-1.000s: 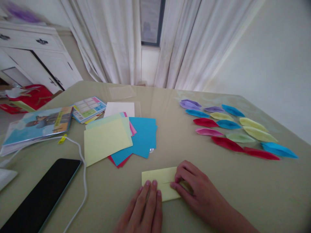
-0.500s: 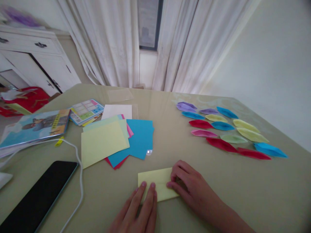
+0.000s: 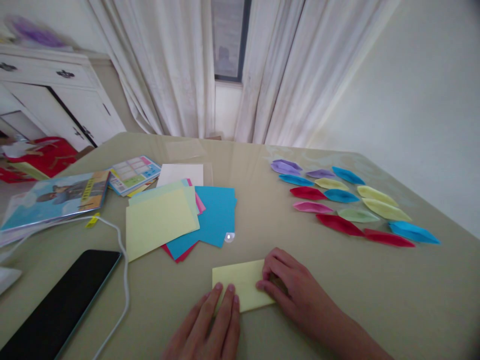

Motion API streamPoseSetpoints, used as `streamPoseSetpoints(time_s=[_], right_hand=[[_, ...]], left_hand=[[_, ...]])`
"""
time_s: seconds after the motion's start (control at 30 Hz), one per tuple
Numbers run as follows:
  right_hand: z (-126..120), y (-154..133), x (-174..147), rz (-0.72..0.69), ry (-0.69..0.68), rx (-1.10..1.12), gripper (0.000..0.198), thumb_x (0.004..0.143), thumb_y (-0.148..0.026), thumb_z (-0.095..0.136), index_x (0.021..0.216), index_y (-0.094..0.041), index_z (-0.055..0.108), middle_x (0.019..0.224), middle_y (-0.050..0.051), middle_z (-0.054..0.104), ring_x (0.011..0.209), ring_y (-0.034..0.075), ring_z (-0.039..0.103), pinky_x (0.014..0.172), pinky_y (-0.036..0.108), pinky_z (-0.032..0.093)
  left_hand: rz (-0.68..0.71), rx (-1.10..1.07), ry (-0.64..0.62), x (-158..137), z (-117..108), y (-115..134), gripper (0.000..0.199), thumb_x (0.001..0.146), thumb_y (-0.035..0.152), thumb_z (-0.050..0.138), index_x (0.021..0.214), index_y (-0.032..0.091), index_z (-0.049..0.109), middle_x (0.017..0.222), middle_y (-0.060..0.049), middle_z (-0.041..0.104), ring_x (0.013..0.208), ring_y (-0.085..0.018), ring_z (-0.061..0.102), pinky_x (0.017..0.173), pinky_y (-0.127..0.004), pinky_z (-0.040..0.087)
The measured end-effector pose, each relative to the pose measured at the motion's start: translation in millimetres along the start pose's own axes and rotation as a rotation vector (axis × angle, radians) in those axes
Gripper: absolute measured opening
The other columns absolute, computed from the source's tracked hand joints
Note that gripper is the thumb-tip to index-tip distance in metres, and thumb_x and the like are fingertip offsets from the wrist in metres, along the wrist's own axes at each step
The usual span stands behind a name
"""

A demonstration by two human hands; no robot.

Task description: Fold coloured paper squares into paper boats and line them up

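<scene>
A pale yellow sheet of paper (image 3: 245, 280), folded into a long rectangle, lies on the table in front of me. My left hand (image 3: 210, 320) rests flat with fingers stretched out over its lower left part. At the right end, my right hand (image 3: 287, 280) has its fingers curled, thumb and fingertips closed on the paper's edge. What lies under the right palm is hidden. Beyond the paper is a loose stack of coloured sheets, with a yellow sheet (image 3: 161, 217) on top and blue sheets (image 3: 215, 212) beside it.
Several folded paper boat-like shapes, among them a red one (image 3: 339, 225), lie in rows at the right. At the left are a black phone (image 3: 63, 305), a white cable (image 3: 125, 285), a picture book (image 3: 56, 200) and a small booklet (image 3: 135, 175).
My left hand has slid slightly left along the paper. My right hand stays at the right end, and the view has shifted a little.
</scene>
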State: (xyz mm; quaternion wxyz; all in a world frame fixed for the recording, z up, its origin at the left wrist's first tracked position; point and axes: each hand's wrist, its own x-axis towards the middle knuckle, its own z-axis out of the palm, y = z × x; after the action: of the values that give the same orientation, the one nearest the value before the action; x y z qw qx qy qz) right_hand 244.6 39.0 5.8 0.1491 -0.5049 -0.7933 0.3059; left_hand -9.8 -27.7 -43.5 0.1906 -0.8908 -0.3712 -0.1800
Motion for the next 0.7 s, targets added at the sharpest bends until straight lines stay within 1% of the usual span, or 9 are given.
streamPoseSetpoints(time_s=[0.13, 0.23, 0.33, 0.53, 0.7], right_hand=[[1, 1, 0, -0.01, 0.006, -0.003, 0.013, 0.102, -0.016, 0.067, 0.091, -0.02, 0.061, 0.1, 0.003, 0.063, 0.093, 0.021, 0.062, 0.083, 0.031, 0.048], [2, 2, 1, -0.012, 0.013, -0.008, 0.013, 0.102, -0.016, 0.066, 0.091, -0.021, 0.061, 0.099, 0.003, 0.064, 0.093, 0.021, 0.062, 0.083, 0.031, 0.048], [2, 1, 1, -0.014, 0.014, -0.012, 0.013, 0.102, -0.016, 0.066, 0.091, -0.021, 0.061, 0.098, 0.003, 0.064, 0.092, 0.021, 0.062, 0.083, 0.031, 0.048], [1, 0, 0, -0.001, 0.004, -0.005, 0.014, 0.102, -0.014, 0.066, 0.09, -0.02, 0.061, 0.099, 0.003, 0.063, 0.093, 0.021, 0.062, 0.083, 0.031, 0.047], [1, 1, 0, -0.007, 0.009, -0.011, 0.013, 0.102, -0.015, 0.067, 0.091, -0.02, 0.061, 0.099, 0.003, 0.063, 0.093, 0.021, 0.062, 0.083, 0.031, 0.047]], left_hand=[[0.016, -0.013, 0.014, -1, 5, 0, 0.034, 0.106, 0.025, 0.051, 0.133, 0.015, 0.069, 0.141, -0.009, 0.068, 0.131, -0.021, 0.06, 0.115, -0.034, 0.044], [0.014, -0.007, 0.011, 1, 6, 0, 0.033, 0.106, 0.025, 0.051, 0.132, 0.016, 0.069, 0.139, -0.009, 0.069, 0.129, -0.021, 0.061, 0.117, -0.034, 0.043], [0.001, -0.009, 0.041, 4, 3, 0, 0.031, 0.106, 0.025, 0.051, 0.13, 0.016, 0.07, 0.137, -0.008, 0.07, 0.127, -0.021, 0.062, 0.114, -0.033, 0.043], [-0.019, -0.024, 0.105, 15, -3, -1, 0.027, 0.107, 0.022, 0.05, 0.121, 0.017, 0.072, 0.124, -0.005, 0.076, 0.119, -0.021, 0.065, 0.103, -0.033, 0.045], [-0.018, -0.031, 0.104, 18, -3, -2, 0.028, 0.108, 0.02, 0.049, 0.118, 0.016, 0.074, 0.122, -0.005, 0.078, 0.117, -0.022, 0.065, 0.101, -0.035, 0.045]])
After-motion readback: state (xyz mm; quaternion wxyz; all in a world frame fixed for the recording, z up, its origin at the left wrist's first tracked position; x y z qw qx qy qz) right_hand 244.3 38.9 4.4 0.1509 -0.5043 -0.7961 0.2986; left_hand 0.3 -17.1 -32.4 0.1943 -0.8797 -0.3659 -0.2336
